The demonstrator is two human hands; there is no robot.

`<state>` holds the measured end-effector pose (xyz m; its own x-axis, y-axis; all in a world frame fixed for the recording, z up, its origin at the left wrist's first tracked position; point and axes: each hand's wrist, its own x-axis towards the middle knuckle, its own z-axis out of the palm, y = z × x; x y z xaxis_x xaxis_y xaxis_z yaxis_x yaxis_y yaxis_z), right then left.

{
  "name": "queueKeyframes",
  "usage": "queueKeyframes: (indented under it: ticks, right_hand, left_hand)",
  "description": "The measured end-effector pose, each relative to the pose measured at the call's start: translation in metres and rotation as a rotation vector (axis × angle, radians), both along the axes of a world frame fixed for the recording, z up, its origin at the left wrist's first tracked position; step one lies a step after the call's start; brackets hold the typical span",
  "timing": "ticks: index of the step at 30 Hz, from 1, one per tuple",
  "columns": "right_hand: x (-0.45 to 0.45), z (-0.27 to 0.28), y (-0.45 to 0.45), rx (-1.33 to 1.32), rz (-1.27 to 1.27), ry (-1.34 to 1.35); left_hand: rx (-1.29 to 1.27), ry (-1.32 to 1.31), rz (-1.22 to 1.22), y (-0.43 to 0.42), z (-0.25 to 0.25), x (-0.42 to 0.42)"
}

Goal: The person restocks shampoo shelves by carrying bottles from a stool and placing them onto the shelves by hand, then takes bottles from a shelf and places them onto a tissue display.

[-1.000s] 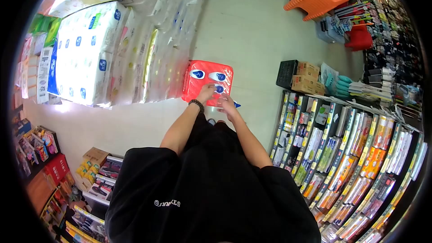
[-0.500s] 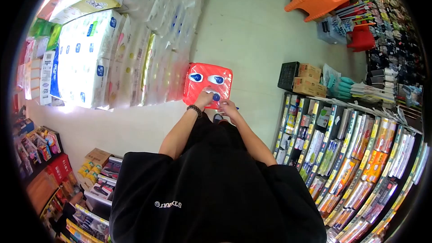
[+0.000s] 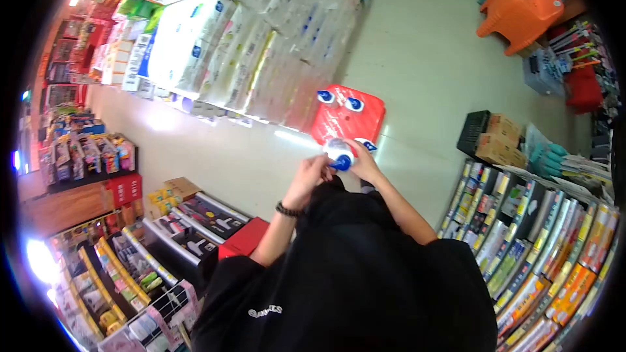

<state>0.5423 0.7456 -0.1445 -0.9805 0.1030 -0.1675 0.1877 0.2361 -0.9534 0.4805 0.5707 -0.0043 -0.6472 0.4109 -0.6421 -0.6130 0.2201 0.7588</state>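
A white bottle with a blue top is held up in front of my body, over the near edge of a red stool. My right hand is closed around the bottle's right side. My left hand, with a dark beaded bracelet at its wrist, has its fingers bent at the left of the blue top; whether they grip it I cannot tell. On the stool stand two more white bottles with blue tops, a left one and a middle one. Another blue-topped bottle shows beside my right hand.
Stacked tissue packs line the left of the aisle. Shelves of packaged goods stand at right, with cardboard boxes and a black crate behind. An orange plastic stool is farther back. Display racks fill the lower left.
The view has swung left. The bottle has come up from the stool towards me in my right hand. My left hand has moved from above the stool to the bottle's left side.
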Motion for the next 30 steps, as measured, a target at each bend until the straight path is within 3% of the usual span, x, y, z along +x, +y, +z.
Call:
queueKeyframes:
  ticks: [4, 6, 9, 14, 18, 21, 23, 30]
  right_hand:
    - [0.047, 0.026, 0.008, 0.023, 0.111, 0.196]
    - [0.074, 0.052, 0.01, -0.017, 0.2, 0.157]
    - [0.105, 0.075, 0.013, -0.043, 0.316, 0.119]
    - [0.138, 0.104, 0.01, -0.086, 0.461, 0.008]
    - [0.148, 0.124, -0.007, -0.026, 0.57, 0.024]
    - [0.149, 0.145, -0.036, -0.084, 0.658, -0.072]
    - [0.151, 0.152, -0.065, -0.146, 0.718, 0.01]
    - [0.2, 0.197, -0.193, -0.172, 1.1, -0.018]
  left_hand:
    - [0.032, -0.022, 0.081, 0.006, 0.056, 0.062]
    - [0.065, 0.019, 0.09, 0.007, 0.076, 0.089]
    - [0.075, 0.113, -0.029, -0.001, 0.078, 0.115]
    - [0.117, 0.17, 0.044, -0.02, 0.074, 0.147]
    - [0.196, 0.212, 0.253, -0.053, 0.068, 0.182]
    - [0.108, 0.377, 0.42, -0.081, 0.072, 0.221]
    - [0.207, 0.412, 0.344, -0.11, 0.068, 0.253]
    - [0.034, 0.531, 0.704, -0.192, 0.073, 0.375]
